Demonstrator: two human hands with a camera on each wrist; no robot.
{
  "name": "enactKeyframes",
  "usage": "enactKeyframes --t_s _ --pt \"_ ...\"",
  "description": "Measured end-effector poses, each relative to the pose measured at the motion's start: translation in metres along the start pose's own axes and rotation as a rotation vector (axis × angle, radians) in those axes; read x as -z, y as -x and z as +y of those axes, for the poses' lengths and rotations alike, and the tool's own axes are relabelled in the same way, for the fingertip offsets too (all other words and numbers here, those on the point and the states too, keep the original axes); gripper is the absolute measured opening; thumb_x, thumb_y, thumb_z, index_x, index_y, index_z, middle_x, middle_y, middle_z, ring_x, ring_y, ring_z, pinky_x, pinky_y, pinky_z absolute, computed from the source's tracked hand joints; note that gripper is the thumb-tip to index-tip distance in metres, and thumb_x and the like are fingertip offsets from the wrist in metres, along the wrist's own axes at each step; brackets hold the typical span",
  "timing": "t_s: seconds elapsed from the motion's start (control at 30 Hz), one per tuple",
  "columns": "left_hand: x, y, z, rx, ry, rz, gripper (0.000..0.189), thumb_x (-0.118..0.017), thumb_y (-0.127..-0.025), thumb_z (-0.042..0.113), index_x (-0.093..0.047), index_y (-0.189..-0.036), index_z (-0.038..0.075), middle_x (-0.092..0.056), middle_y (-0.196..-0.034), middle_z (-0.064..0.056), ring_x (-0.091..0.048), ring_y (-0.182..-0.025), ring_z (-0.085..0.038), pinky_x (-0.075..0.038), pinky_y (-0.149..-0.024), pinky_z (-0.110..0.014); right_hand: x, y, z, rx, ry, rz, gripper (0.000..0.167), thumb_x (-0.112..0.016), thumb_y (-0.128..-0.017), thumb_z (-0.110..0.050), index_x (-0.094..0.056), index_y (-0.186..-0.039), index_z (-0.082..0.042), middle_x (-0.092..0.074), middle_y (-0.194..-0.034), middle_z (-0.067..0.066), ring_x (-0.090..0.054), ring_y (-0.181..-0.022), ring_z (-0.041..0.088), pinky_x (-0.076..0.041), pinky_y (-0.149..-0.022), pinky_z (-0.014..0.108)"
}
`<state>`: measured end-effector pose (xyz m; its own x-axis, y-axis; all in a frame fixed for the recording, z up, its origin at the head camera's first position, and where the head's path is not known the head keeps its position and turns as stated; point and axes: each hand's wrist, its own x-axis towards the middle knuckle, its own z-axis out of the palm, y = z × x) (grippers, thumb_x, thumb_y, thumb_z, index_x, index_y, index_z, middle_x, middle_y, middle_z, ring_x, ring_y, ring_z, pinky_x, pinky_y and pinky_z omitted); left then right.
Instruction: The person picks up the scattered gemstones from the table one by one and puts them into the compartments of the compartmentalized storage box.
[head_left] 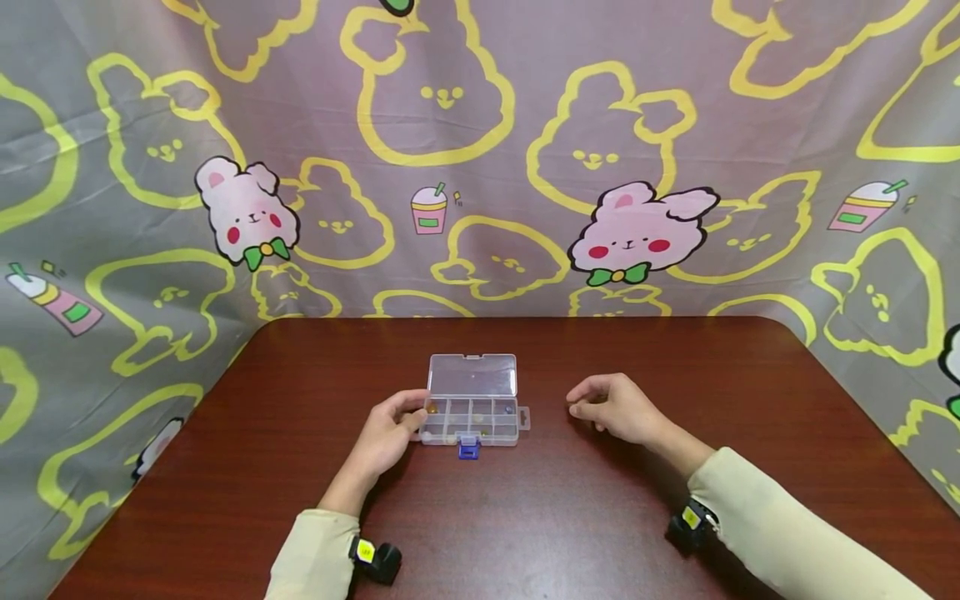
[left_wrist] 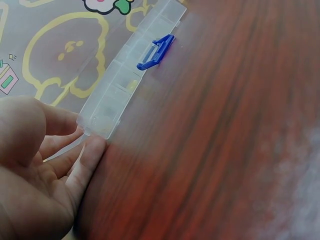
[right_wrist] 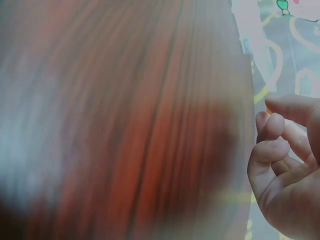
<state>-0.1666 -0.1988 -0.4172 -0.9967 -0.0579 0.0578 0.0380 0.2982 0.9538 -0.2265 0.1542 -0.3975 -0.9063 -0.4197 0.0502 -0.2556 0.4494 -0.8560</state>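
Note:
A clear plastic compartment box (head_left: 471, 421) rests on the table, its lid (head_left: 472, 375) raised at the back and its blue latch (head_left: 468, 450) hanging in front. Several small bead-like pieces lie in its compartments, among them an amber one (head_left: 432, 409). My left hand (head_left: 386, 433) grips the box's left end; in the left wrist view the thumb (left_wrist: 91, 152) presses near its corner. Apart from the box, to its right, my right hand (head_left: 618, 408) hovers with curled fingers. Between its fingertips shows a sliver of a small orange bead (right_wrist: 268, 111), mostly hidden.
The dark red-brown wooden table (head_left: 570, 517) spreads around the box. Behind and along both sides hangs a grey curtain (head_left: 480, 192) with yellow outlines and rabbit prints. A black wrist camera (head_left: 378, 562) sits on the left sleeve, another (head_left: 690, 525) on the right.

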Motion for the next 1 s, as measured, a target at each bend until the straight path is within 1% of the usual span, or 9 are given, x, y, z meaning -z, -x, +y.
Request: enactKeyframes --t_s 0.27,0.5,0.77,1.0 --pt "0.000 0.001 0.001 -0.008 0.007 0.003 0.031 -0.057 -0.097 -0.005 -0.063 -0.128 -0.004 -0.065 -0.121 -0.023 -0.063 -0.100 -0.028 -0.055 -0.073 -0.028 -0.019 -0.005 -0.007 0.021 -0.009 -0.013 0.011 -0.073 -0.088 -0.002 -0.073 -0.098 0.001 -0.066 -0.075 0.005 -0.053 -0.055 0.017 -0.045 -0.047 0.025" --pt "0.000 0.000 0.000 0.002 0.007 0.000 0.032 -0.057 -0.097 -0.005 -0.063 -0.128 -0.003 -0.065 -0.121 -0.021 -0.063 -0.101 -0.028 -0.055 -0.073 -0.028 -0.034 -0.007 -0.019 0.055 -0.012 -0.016 0.011 -0.073 -0.087 -0.002 -0.073 -0.097 0.001 -0.068 -0.078 0.003 -0.054 -0.055 0.018 -0.047 -0.048 0.027" --pt "-0.001 0.000 -0.001 0.002 0.006 0.004 0.032 -0.057 -0.097 -0.005 -0.063 -0.128 -0.003 -0.065 -0.121 -0.021 -0.063 -0.100 -0.028 -0.055 -0.073 -0.028 -0.045 -0.009 -0.030 0.098 -0.047 -0.031 0.009 -0.074 -0.087 -0.002 -0.073 -0.096 0.001 -0.068 -0.077 0.003 -0.055 -0.055 0.015 -0.049 -0.049 0.028" --pt "-0.001 0.000 -0.001 -0.001 0.015 0.006 0.031 -0.058 -0.096 -0.005 -0.064 -0.127 -0.003 -0.065 -0.120 -0.021 -0.063 -0.099 -0.027 -0.055 -0.072 -0.028 -0.053 -0.012 -0.036 0.115 -0.066 -0.053 0.011 -0.073 -0.086 -0.001 -0.072 -0.096 0.003 -0.067 -0.076 0.003 -0.057 -0.057 0.019 -0.048 -0.049 0.027"
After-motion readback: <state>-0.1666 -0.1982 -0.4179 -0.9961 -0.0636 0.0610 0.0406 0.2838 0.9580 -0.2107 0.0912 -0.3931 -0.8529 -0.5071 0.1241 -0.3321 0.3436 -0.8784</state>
